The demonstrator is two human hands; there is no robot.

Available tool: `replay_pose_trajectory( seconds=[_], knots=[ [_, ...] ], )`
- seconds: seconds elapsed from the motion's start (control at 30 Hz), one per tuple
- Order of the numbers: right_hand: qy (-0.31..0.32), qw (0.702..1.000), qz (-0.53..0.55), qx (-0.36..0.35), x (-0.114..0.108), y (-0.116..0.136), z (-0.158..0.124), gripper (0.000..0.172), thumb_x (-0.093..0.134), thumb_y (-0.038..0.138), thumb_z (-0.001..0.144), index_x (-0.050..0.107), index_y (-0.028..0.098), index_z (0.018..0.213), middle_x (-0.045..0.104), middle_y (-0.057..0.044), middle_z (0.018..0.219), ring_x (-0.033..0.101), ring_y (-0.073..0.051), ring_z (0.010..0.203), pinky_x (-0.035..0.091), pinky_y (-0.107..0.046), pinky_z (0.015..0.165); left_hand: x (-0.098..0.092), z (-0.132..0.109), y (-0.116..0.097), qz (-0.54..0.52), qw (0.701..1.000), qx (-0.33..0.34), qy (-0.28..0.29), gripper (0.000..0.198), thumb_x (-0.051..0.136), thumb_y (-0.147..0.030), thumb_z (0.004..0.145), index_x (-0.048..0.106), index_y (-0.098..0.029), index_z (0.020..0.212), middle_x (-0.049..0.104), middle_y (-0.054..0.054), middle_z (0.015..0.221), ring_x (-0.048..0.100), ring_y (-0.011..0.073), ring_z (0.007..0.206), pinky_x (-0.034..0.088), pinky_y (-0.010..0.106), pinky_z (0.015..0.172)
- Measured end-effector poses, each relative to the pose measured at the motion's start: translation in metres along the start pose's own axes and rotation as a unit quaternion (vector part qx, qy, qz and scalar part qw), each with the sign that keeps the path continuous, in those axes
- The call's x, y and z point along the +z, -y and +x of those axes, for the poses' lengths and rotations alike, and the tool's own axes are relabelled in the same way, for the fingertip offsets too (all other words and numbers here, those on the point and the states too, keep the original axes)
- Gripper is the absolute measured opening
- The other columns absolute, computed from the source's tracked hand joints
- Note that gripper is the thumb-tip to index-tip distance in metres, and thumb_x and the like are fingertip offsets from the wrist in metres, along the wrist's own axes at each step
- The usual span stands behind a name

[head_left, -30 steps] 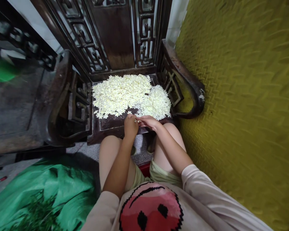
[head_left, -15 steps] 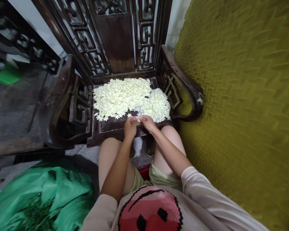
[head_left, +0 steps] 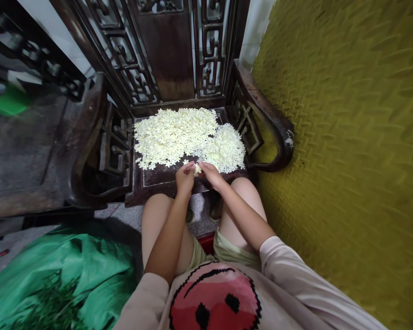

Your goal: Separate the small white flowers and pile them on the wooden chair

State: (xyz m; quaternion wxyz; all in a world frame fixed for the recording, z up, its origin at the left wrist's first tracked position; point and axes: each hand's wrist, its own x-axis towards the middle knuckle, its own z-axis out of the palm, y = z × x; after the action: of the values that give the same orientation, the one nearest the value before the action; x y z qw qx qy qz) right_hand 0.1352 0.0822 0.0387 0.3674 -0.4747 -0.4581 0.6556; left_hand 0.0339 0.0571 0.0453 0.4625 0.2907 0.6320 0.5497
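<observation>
Small white flowers (head_left: 175, 135) with pale yellow tints lie spread in a wide heap on the dark wooden seat (head_left: 158, 176) of a chair. A rounder heap of whiter flowers (head_left: 223, 146) adjoins it on the right. At the seat's front edge, my right hand (head_left: 210, 174) pinches a single white flower (head_left: 197, 169) at its fingertips. Close beside it, my left hand (head_left: 185, 178) has its fingertips pressed together near that flower. Whatever the left fingers hold is too small to make out.
Curved armrests (head_left: 284, 142) flank the seat, with a carved back (head_left: 175, 55) behind. A yellow textured surface (head_left: 347, 137) fills the right side. At lower left lies a green sheet (head_left: 89, 261) with leafy stems (head_left: 55, 302). A bright green object (head_left: 10, 101) rests at upper left.
My hands have moved slightly apart, the left one a little to the left. The flower between them shows more fully now. The view has shifted slightly.
</observation>
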Motion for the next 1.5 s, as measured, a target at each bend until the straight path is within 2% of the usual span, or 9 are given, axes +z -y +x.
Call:
replay_pose_trajectory(
  seconds=[0.17,0.37,0.57,0.7,0.83,1.13,1.33,1.43,1.5],
  knots=[
    [0.051,0.998,0.029,0.019,-0.001,0.003,-0.002,0.039,0.064,0.053,0.062,0.061,0.017,0.076,0.06,0.001,0.069,0.053,-0.009,0.061,0.039,-0.019,0.056,-0.002,0.001,0.004,0.089,0.993,0.08,-0.018,0.02,0.056,-0.028,0.073,0.068,-0.016,0.084,0.067,0.007,0.086,0.06,0.0171,0.079,0.045,0.031,0.078],
    [-0.02,0.998,-0.03,-0.046,0.002,-0.003,0.002,0.036,0.057,0.053,0.068,0.054,0.018,0.063,0.051,0.004,0.055,0.047,-0.009,0.052,0.035,-0.021,0.053,0.0,0.001,0.003,0.062,0.996,0.071,0.007,0.019,0.058,-0.029,0.071,0.065,-0.016,0.083,0.066,0.006,0.08,0.06,0.0152,0.072,0.046,0.029,0.074],
    [-0.077,0.994,-0.057,-0.044,0.002,-0.008,0.004,0.047,0.046,0.061,0.074,0.043,0.019,0.051,0.036,0.005,0.044,0.037,-0.009,0.044,0.032,-0.022,0.049,0.002,0.0,0.004,0.033,0.997,0.053,0.045,0.018,0.063,-0.03,0.066,0.062,-0.016,0.075,0.063,0.003,0.07,0.058,0.0134,0.065,0.045,0.026,0.067],
    [-0.041,0.998,0.031,0.02,0.002,-0.005,0.003,0.047,0.048,0.063,0.072,0.048,0.019,0.057,0.043,0.004,0.047,0.042,-0.009,0.045,0.036,-0.022,0.05,0.002,-0.001,0.004,0.038,0.996,0.053,0.056,0.016,0.061,-0.031,0.068,0.06,-0.016,0.074,0.061,0.002,0.066,0.056,0.0124,0.061,0.044,0.025,0.064],
    [0.023,0.994,0.098,0.044,0.0,-0.003,0.001,0.039,0.06,0.057,0.065,0.057,0.018,0.071,0.053,0.003,0.061,0.047,-0.008,0.05,0.037,-0.021,0.052,-0.002,0.0,0.002,0.097,0.991,0.094,0.005,0.015,0.057,-0.03,0.072,0.059,-0.016,0.075,0.059,0.001,0.067,0.054,0.0113,0.062,0.043,0.024,0.063],
    [-0.062,0.996,-0.027,-0.061,-0.001,-0.012,0.008,0.034,0.053,0.05,0.073,0.055,0.018,0.062,0.046,0.004,0.054,0.04,-0.008,0.05,0.032,-0.022,0.053,0.0,-0.003,0.001,0.096,0.99,0.09,0.055,0.018,0.061,-0.032,0.07,0.058,-0.017,0.08,0.06,0.0,0.068,0.056,0.0113,0.063,0.044,0.024,0.065],
    [-0.085,0.996,-0.025,-0.031,0.002,-0.016,0.009,0.037,0.05,0.05,0.075,0.045,0.018,0.056,0.036,0.005,0.049,0.033,-0.008,0.048,0.026,-0.022,0.049,0.0,-0.002,0.007,0.073,0.995,0.044,0.044,0.019,0.065,-0.027,0.064,0.062,-0.014,0.078,0.065,0.004,0.072,0.061,0.0143,0.067,0.047,0.028,0.069],
    [-0.11,0.993,-0.019,-0.032,0.002,-0.015,0.008,0.039,0.052,0.051,0.073,0.042,0.019,0.053,0.034,0.006,0.049,0.032,-0.008,0.048,0.026,-0.022,0.048,0.001,-0.004,0.007,0.081,0.994,0.048,0.056,0.015,0.065,-0.023,0.063,0.063,-0.014,0.075,0.066,0.004,0.07,0.061,0.015,0.066,0.048,0.028,0.068],
    [-0.094,0.995,-0.005,-0.013,0.002,-0.012,0.006,0.04,0.052,0.053,0.072,0.043,0.019,0.054,0.036,0.005,0.049,0.033,-0.008,0.047,0.026,-0.022,0.048,0.001,-0.005,0.005,0.098,0.993,0.058,0.043,0.013,0.064,-0.022,0.064,0.063,-0.014,0.074,0.065,0.004,0.069,0.061,0.0148,0.065,0.048,0.028,0.067]
  ],
)
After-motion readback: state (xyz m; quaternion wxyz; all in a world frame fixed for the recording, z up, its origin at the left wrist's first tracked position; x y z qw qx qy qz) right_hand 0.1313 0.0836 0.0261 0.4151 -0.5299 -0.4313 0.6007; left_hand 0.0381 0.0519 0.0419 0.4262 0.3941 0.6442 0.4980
